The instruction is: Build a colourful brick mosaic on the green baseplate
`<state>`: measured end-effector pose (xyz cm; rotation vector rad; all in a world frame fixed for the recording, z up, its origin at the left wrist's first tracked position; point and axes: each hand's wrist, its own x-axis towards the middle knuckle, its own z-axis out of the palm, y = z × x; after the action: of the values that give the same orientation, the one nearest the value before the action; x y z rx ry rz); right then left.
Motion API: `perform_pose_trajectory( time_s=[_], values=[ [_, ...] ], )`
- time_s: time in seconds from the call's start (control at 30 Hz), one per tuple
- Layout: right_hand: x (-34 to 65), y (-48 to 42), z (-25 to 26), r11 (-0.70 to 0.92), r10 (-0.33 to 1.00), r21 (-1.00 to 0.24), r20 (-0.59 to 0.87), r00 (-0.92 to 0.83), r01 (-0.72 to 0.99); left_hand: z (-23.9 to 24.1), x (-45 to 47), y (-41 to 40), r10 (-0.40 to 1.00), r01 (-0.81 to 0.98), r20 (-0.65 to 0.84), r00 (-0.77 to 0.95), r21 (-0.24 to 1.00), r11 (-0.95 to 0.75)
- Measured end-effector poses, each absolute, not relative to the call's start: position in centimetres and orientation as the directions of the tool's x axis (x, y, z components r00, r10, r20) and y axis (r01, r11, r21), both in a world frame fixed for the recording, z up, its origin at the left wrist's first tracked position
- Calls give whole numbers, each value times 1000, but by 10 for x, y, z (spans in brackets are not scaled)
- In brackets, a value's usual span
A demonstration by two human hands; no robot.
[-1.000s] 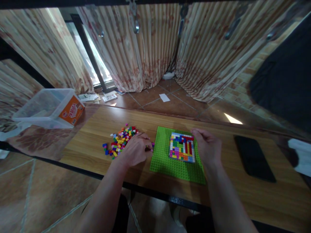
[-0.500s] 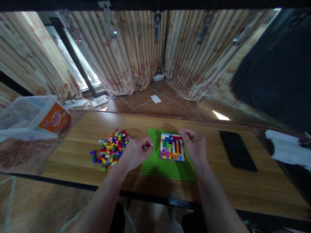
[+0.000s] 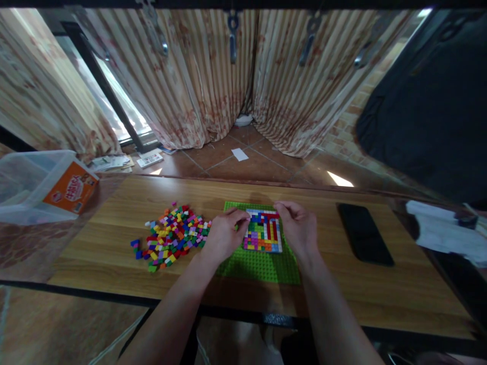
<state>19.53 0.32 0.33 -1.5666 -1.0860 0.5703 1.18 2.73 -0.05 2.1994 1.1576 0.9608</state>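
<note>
A green studded baseplate (image 3: pixel 262 263) lies on the wooden table (image 3: pixel 114 213). A square patch of small coloured bricks (image 3: pixel 263 234) is built on it. My left hand (image 3: pixel 225 234) rests at the patch's left edge, fingers pinched at its top left corner; whatever is in the pinch is too small to name. My right hand (image 3: pixel 299 228) sits at the patch's right edge, fingers curled toward its top right corner. A loose pile of small coloured bricks (image 3: pixel 171 235) lies left of the baseplate.
A black phone (image 3: pixel 364 233) lies flat to the right of the baseplate. A clear plastic tub with an orange label (image 3: pixel 45 185) stands at the far left. White cloth (image 3: pixel 441 233) lies at the right edge. Curtains hang behind the table.
My left hand moved right from the loose brick pile onto the baseplate, up to the built patch's left edge. My right hand stayed at the patch's right side.
</note>
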Motion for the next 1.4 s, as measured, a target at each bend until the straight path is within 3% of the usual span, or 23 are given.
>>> perform_pose_trajectory(
  time_s=[0.23, 0.47, 0.7, 0.9, 1.4],
  values=[
    [197, 0, 6, 9, 864, -926, 198, 463, 378, -1, 19, 26, 866, 592, 340, 367, 633, -499],
    [196, 0, 4, 16, 878, -917, 203, 433, 398, -6, 21, 25, 900, 590, 327, 288, 680, -436],
    [175, -2, 8, 119, 912, -783, 330, 245, 611, -5, 23, 20, 913, 603, 327, 245, 686, -407],
    [158, -2, 4, 70, 925, -702, 312, 217, 709, -2, 26, 17, 925, 643, 300, 232, 666, -377],
    [155, 2, 1, 47, 921, -728, 297, 254, 684, 1, 32, 12, 955, 724, 218, 201, 623, -294]
  ],
)
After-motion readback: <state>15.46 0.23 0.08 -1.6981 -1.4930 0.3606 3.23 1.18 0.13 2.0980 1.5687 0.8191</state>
